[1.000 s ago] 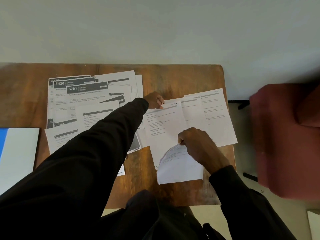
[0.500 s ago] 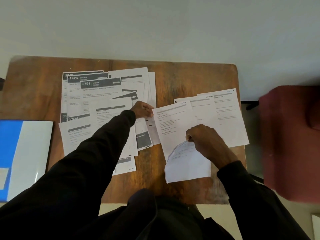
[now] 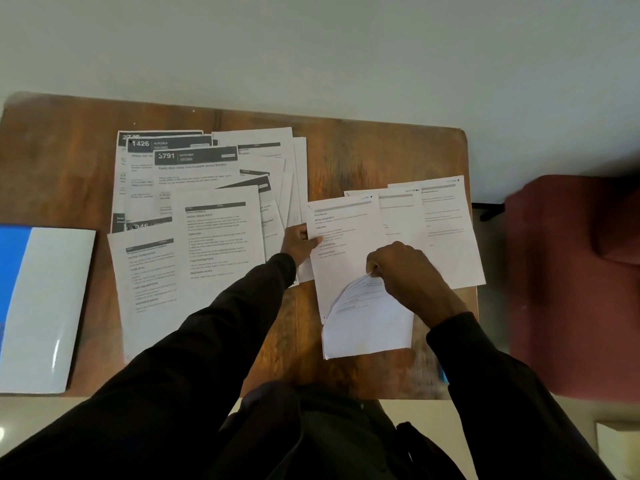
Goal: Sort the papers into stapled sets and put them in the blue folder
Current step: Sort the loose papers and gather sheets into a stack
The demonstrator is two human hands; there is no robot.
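The tabletop (image 3: 363, 157) in front of me is reddish-brown wood with a visible grain and rounded far corners, and warm light gleams off its near middle. Beyond its far edge rises a plain, pale grey wall (image 3: 311, 46), shadowed at the right. Just beside the tabletop on the right stands a dark red upholstered armchair (image 3: 571, 289), blurred, with a thin black bar (image 3: 488, 211) showing in the gap between them. Pale beige floor (image 3: 41, 420) shows near me on the left.

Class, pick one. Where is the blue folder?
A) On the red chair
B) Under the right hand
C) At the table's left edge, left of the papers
C: the blue folder lies at the left edge of the table, beside the papers.
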